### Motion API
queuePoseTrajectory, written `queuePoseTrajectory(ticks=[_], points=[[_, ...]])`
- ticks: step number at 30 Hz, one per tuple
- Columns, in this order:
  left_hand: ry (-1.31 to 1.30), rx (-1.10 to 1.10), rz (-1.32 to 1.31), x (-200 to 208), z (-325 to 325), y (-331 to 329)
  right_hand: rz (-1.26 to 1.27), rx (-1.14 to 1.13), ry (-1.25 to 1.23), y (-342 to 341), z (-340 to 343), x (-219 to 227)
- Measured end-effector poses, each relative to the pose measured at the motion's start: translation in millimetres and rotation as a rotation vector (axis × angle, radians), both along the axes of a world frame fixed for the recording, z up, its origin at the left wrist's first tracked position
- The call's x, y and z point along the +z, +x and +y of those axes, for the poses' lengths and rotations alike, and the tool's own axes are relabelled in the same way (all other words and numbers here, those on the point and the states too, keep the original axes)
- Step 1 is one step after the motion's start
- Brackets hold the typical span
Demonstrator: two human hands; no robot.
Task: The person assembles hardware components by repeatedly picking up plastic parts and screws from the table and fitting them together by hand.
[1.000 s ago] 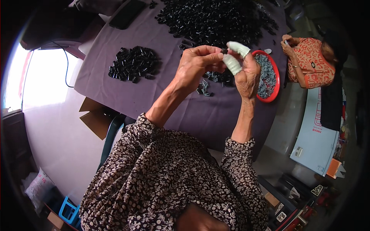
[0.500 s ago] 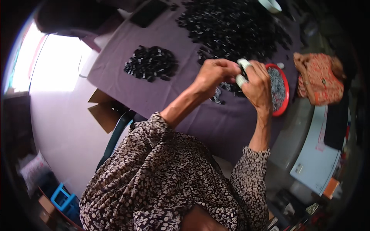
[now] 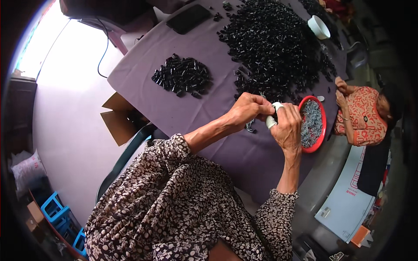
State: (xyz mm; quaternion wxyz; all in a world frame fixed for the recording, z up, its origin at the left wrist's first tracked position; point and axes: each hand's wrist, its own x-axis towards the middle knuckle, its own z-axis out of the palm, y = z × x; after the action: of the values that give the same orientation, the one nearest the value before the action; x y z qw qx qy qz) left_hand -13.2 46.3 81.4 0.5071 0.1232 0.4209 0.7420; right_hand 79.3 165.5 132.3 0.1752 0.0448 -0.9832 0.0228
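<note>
My left hand (image 3: 247, 109) and my right hand (image 3: 286, 127) meet over the near part of the table, fingertips pinched together. Between them is a small black piece (image 3: 274, 114), mostly hidden by the fingers. White coverings (image 3: 271, 122) wrap the thumb and index finger of my right hand. Just beyond my hands spreads a large heap of small black pieces (image 3: 274, 48). To the left lies a smaller pile of similar pieces (image 3: 180, 76). Close to my right hand stands a red bowl (image 3: 324, 130) full of small grey parts (image 3: 311, 124); a few similar parts (image 3: 250, 126) lie below my left hand.
A purple cloth (image 3: 139, 74) covers the table. On it are a dark flat slab (image 3: 188, 19) and a white bowl (image 3: 319, 27). Another person (image 3: 361, 113) in an orange patterned top is at the right edge. An open cardboard box (image 3: 115, 124) stands at the left below the table.
My view has shifted, so the table and its piles appear lower in the picture. My hands stay together, with the right fingers closed tighter against the left fingertips.
</note>
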Motion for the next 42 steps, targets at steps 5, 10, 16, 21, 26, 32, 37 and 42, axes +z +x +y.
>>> queuePoseTrajectory(ticks=[5,10,16,21,26,32,37,42], points=[[-0.044,-0.061,-0.020,-16.5,-3.2,7.8,-0.060,-0.002,-0.016,7.5,-1.5,-15.0],[-0.094,-0.088,-0.022,-19.2,-15.1,14.1,-0.046,0.029,-0.067,14.4,-5.8,-33.3],[-0.123,-0.100,-0.026,-32.5,-15.4,19.8,-0.089,-0.033,-0.040,21.0,-12.4,-39.6],[-0.113,-0.111,0.000,-31.4,-13.7,24.5,-0.063,-0.064,-0.042,26.4,-10.1,-41.7],[-0.145,-0.159,0.087,-27.9,-12.5,27.1,-0.072,-0.010,-0.087,33.9,-4.4,-44.3],[-0.187,-0.242,0.158,-28.8,-11.4,30.8,-0.008,0.085,-0.121,42.6,1.2,-55.4],[-0.196,-0.293,0.198,-25.2,-14.2,33.2,0.005,0.118,-0.095,48.3,1.3,-58.5],[-0.206,-0.228,0.307,-28.6,-17.3,23.9,-0.053,0.049,-0.174,47.5,0.3,-59.6]])
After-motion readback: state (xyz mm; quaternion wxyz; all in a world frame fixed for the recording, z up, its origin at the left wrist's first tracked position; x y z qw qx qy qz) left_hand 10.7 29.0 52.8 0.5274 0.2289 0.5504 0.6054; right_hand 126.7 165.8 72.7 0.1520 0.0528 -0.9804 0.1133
